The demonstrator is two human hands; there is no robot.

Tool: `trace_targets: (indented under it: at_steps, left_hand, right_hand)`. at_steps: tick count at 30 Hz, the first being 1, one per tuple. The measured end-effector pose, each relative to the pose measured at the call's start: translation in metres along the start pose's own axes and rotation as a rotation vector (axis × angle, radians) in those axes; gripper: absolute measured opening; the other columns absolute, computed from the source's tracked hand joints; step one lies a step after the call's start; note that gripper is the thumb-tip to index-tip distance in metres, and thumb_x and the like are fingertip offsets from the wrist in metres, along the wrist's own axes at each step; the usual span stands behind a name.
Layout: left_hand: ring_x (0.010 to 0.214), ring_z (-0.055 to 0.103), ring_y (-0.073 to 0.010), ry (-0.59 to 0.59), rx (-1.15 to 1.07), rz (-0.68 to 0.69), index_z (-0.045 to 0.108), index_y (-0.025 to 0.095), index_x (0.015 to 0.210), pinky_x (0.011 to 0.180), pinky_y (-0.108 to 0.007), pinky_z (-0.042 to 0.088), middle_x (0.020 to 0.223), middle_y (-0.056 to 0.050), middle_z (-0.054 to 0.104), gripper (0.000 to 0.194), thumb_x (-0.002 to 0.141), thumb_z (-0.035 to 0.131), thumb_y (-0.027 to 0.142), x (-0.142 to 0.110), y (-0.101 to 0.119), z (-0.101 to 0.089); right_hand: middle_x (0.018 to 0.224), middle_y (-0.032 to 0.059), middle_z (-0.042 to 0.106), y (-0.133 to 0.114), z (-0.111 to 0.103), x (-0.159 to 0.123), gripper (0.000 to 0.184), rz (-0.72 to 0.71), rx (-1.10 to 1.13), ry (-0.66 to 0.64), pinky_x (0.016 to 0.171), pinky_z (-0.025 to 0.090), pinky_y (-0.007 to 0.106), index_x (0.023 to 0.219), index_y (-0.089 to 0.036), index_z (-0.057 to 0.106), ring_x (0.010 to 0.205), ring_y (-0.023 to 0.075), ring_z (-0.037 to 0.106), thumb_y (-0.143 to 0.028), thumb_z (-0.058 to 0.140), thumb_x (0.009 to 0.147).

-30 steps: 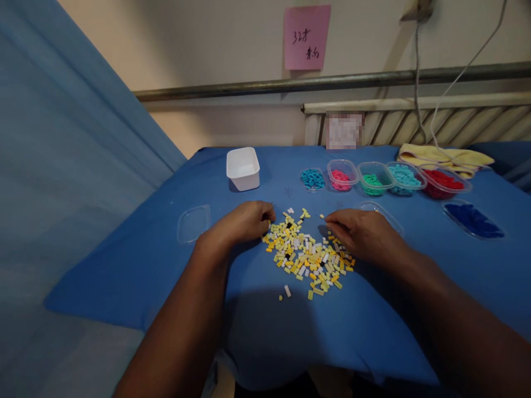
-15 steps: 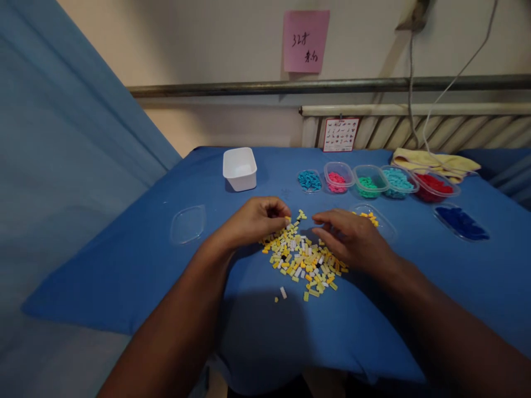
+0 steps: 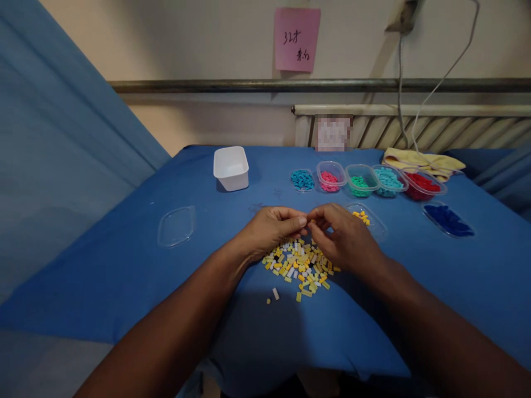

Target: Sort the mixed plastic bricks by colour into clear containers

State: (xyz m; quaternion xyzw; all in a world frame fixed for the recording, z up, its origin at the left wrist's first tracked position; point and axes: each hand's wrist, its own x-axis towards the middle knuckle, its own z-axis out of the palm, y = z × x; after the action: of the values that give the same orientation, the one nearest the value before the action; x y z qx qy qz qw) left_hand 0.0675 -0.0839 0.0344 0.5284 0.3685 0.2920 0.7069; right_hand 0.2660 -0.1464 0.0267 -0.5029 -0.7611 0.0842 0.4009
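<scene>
Above the pile, the fingertips of my left hand [image 3: 276, 229] and my right hand [image 3: 344, 235] meet, both pinched closed. A speck of a small orange-yellow building brick [image 3: 312, 221] shows between them; fingers cover most of it. Beneath lies a loose pile of tiny building bricks [image 3: 305, 268], mostly pale yellow, with white, orange-yellow and a few black ones. One white brick [image 3: 276, 293] and a tiny yellow piece [image 3: 268, 301] lie apart at the near side. Just past my right hand, a clear lid [image 3: 378, 228] carries several orange-yellow bricks [image 3: 362, 217].
Across the back stand a white tub [image 3: 231, 179], teal bricks [image 3: 302, 179] on a clear lid, and clear tubs of pink [image 3: 329, 181], green [image 3: 360, 186], turquoise [image 3: 389, 179] and red pieces [image 3: 422, 185]. Dark blue pieces [image 3: 448, 219] lie right, a clear lid [image 3: 176, 226] left, a yellow cloth [image 3: 423, 162] behind.
My hands have come together: the left moved right with the small orange-yellow brick, and the right closed its fingers against it. The whole view has shifted slightly.
</scene>
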Motion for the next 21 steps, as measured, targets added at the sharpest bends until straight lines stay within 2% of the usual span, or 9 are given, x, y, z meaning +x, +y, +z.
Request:
trace_targets:
  at_steps: [5, 8, 11, 13, 15, 17, 19, 21]
  left_hand:
    - [0.082, 0.072, -0.0128, -0.006, 0.018, 0.025, 0.082, 0.015, 0.105, 0.08, -0.028, 0.056, 0.094, -0.008, 0.08, 0.03, 0.082, 0.089, 0.034, -0.001, -0.002, 0.004]
    - [0.084, 0.072, -0.0138, 0.082, 0.127, 0.101, 0.081, 0.016, 0.111, 0.078, -0.029, 0.056, 0.11, -0.01, 0.081, 0.032, 0.086, 0.084, 0.035, -0.001, 0.006, -0.003]
    - [0.092, 0.074, -0.0192, 0.168, 0.417, 0.17, 0.08, 0.016, 0.115, 0.087, -0.036, 0.058, 0.111, -0.01, 0.081, 0.034, 0.09, 0.079, 0.04, -0.002, 0.017, -0.02]
    - [0.106, 0.073, -0.0249, 0.189, 0.693, 0.256, 0.08, 0.016, 0.117, 0.099, -0.042, 0.057, 0.118, -0.012, 0.08, 0.035, 0.094, 0.074, 0.042, -0.002, 0.02, -0.033]
    - [0.128, 0.067, -0.0293, 0.187, 0.957, 0.361, 0.078, 0.017, 0.124, 0.114, -0.047, 0.05, 0.135, -0.014, 0.075, 0.038, 0.099, 0.067, 0.044, -0.001, 0.019, -0.04]
    - [0.149, 0.052, -0.0308, 0.105, 1.157, 0.4, 0.07, 0.017, 0.141, 0.127, -0.051, 0.037, 0.156, -0.016, 0.062, 0.05, 0.104, 0.059, 0.049, -0.002, 0.015, -0.042]
    - [0.162, 0.035, -0.0314, -0.048, 1.282, 0.347, 0.053, 0.018, 0.16, 0.133, -0.053, 0.024, 0.172, -0.017, 0.043, 0.067, 0.107, 0.05, 0.059, -0.006, 0.011, -0.036]
    - [0.168, 0.02, -0.0326, -0.198, 1.352, 0.266, 0.034, 0.019, 0.171, 0.135, -0.054, 0.015, 0.179, -0.017, 0.026, 0.084, 0.106, 0.043, 0.071, -0.013, 0.008, -0.027]
  right_hand:
    - [0.092, 0.0062, 0.078, 0.01, -0.008, 0.004, 0.01, 0.049, 0.067, -0.008, 0.075, 0.057, 0.034, 0.1, -0.023, 0.072, 0.082, 0.0218, 0.073, -0.024, 0.062, 0.099]
    - [0.09, 0.0063, 0.078, 0.028, -0.026, 0.008, 0.013, 0.106, -0.055, 0.05, 0.075, 0.055, 0.034, 0.101, -0.022, 0.074, 0.08, 0.022, 0.073, -0.026, 0.061, 0.098]
    - [0.095, 0.0092, 0.08, 0.053, -0.049, 0.007, 0.023, 0.237, -0.322, 0.031, 0.073, 0.051, 0.035, 0.111, -0.02, 0.076, 0.083, 0.0258, 0.075, -0.028, 0.062, 0.096]
    - [0.095, 0.0102, 0.082, 0.068, -0.06, 0.004, 0.024, 0.323, -0.489, -0.091, 0.069, 0.048, 0.036, 0.11, -0.02, 0.079, 0.083, 0.0287, 0.075, -0.028, 0.061, 0.095]
    - [0.096, 0.0103, 0.083, 0.079, -0.065, 0.001, 0.025, 0.376, -0.582, -0.217, 0.066, 0.045, 0.037, 0.107, -0.022, 0.082, 0.081, 0.0303, 0.075, -0.03, 0.061, 0.095]
    - [0.1, 0.0111, 0.083, 0.082, -0.065, 0.0, 0.029, 0.383, -0.601, -0.254, 0.065, 0.044, 0.037, 0.112, -0.023, 0.082, 0.082, 0.0309, 0.075, -0.034, 0.062, 0.096]
    - [0.107, 0.0125, 0.083, 0.076, -0.063, 0.001, 0.031, 0.333, -0.555, -0.219, 0.067, 0.046, 0.037, 0.116, -0.023, 0.082, 0.085, 0.0305, 0.075, -0.038, 0.062, 0.097]
    - [0.108, 0.0115, 0.082, 0.064, -0.061, 0.003, 0.029, 0.243, -0.401, -0.224, 0.071, 0.049, 0.036, 0.112, -0.022, 0.082, 0.088, 0.028, 0.075, -0.038, 0.062, 0.098]
